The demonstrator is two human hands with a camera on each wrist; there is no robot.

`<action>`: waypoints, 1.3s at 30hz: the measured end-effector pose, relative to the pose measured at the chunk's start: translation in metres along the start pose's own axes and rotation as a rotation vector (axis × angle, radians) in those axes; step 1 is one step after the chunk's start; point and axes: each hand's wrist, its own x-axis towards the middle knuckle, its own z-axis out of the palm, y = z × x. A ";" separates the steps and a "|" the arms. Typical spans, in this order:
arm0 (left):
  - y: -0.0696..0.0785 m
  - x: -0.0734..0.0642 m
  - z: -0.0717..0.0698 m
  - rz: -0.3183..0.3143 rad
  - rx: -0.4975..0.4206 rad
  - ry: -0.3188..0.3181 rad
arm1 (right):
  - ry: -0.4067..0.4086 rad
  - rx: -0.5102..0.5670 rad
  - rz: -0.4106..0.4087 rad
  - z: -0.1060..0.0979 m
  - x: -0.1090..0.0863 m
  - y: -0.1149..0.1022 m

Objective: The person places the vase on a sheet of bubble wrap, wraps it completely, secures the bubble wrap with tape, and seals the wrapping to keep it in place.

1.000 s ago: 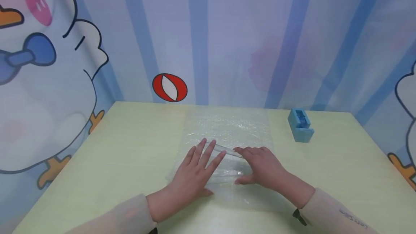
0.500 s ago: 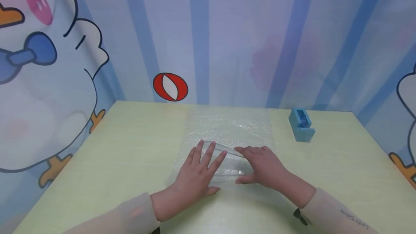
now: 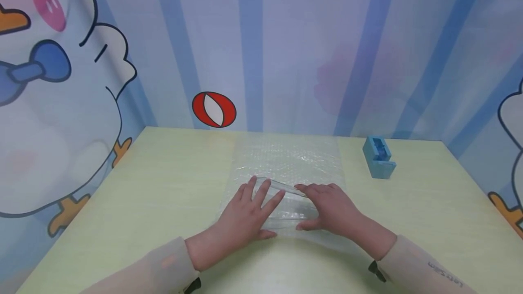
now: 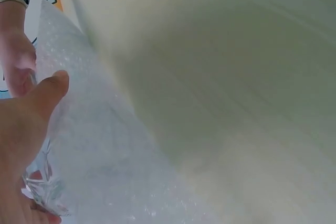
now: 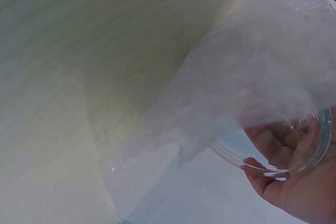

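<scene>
A sheet of clear bubble wrap (image 3: 288,158) is spread over the middle of the table. On it lies a clear glass vessel (image 3: 291,206), its round rim (image 5: 231,157) showing in the right wrist view. My right hand (image 3: 333,210) grips the vessel's right end, fingers on the far side, thumb on the near side. With fingers spread, my left hand (image 3: 245,217) lies across its left end. The left thumb (image 4: 52,88) presses the near part of the bubble wrap, which stands raised in both wrist views. The wrap partly veils the vessel there.
A blue tape dispenser (image 3: 379,158) stands at the back right of the pale yellow table (image 3: 175,171). Behind the table hangs a striped blue backdrop (image 3: 286,49) with printed cartoon birds and a red ball.
The near part of the bubble wrap has come up off the table toward the vessel. My left thumb has moved slightly forward and right with it; the right hand has hardly moved.
</scene>
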 end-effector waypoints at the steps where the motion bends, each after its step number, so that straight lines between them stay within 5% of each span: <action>1: -0.001 0.000 0.000 0.006 -0.010 0.008 | -0.002 0.000 0.001 0.000 0.000 0.000; 6: -0.006 0.002 0.000 0.032 -0.041 0.048 | -0.005 0.001 -0.002 0.000 0.001 0.001; 16: -0.012 0.006 0.000 0.045 -0.112 0.012 | -0.008 0.018 -0.014 -0.001 0.002 0.002; 39: -0.019 0.009 0.002 0.044 -0.175 0.063 | -0.033 0.022 0.006 -0.005 0.004 0.001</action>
